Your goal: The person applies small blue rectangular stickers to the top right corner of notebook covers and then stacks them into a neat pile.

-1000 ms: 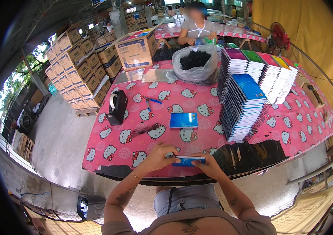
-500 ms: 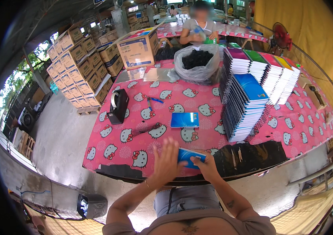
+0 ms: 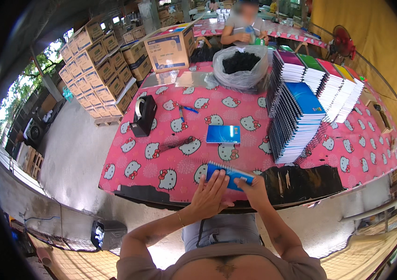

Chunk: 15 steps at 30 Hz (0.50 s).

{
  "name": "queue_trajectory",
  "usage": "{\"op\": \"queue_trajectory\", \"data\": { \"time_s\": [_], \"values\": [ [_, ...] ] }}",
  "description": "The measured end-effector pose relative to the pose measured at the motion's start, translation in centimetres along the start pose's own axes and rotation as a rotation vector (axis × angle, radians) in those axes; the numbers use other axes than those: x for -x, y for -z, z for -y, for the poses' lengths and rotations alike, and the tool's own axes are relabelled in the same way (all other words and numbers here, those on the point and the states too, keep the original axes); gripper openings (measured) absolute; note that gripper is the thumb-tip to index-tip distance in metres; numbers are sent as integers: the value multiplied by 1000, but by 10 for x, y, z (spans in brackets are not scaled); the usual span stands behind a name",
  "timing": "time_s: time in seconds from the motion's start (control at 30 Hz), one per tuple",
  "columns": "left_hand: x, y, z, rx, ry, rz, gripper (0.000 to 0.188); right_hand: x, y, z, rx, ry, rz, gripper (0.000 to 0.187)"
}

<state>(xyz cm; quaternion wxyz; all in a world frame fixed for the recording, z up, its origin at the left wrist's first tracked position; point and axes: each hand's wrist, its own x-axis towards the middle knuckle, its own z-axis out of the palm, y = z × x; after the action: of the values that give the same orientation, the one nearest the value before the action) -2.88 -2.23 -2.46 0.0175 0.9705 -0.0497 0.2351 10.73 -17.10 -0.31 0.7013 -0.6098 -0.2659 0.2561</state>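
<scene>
A small blue spiral notebook [image 3: 232, 174] is tilted at the table's near edge, its coil along the far side. My right hand [image 3: 253, 190] grips its right end, thumb on the cover. Against its left part rests my left hand [image 3: 210, 193], fingers pressed on the cover and thumb by the near edge. Another blue notebook [image 3: 223, 134] lies flat just beyond. To the left of that is a loose dark wire coil [image 3: 176, 144]. On the right stands a tall stack of blue spiral notebooks [image 3: 296, 128].
A black tape dispenser [image 3: 143, 116] and blue pens [image 3: 189, 109] lie at left. Farther back sit a plastic bag of black coils [image 3: 259, 74], a carton [image 3: 166, 52] and stacks of coloured notebooks [image 3: 333, 91]. A person [image 3: 242, 25] works beyond. Boxes [image 3: 96, 74] are piled on the left floor.
My left hand has come onto the notebook from its left side, fingers now on the cover. The notebook has turned slightly and more of it shows. The view has shifted a little.
</scene>
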Motion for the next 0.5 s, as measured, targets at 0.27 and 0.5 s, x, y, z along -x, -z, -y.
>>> {"op": "queue_trajectory", "data": {
  "time_s": [0.27, 0.5],
  "values": [
    [-19, 12, -2, -57, 40, 53, 89, -3, -3, 8, -139, -45, 21, 25],
    [-40, 17, -6, -3, 50, 17, 85, -5, -2, 2, -13, -4, 37, 23]
  ]
}}
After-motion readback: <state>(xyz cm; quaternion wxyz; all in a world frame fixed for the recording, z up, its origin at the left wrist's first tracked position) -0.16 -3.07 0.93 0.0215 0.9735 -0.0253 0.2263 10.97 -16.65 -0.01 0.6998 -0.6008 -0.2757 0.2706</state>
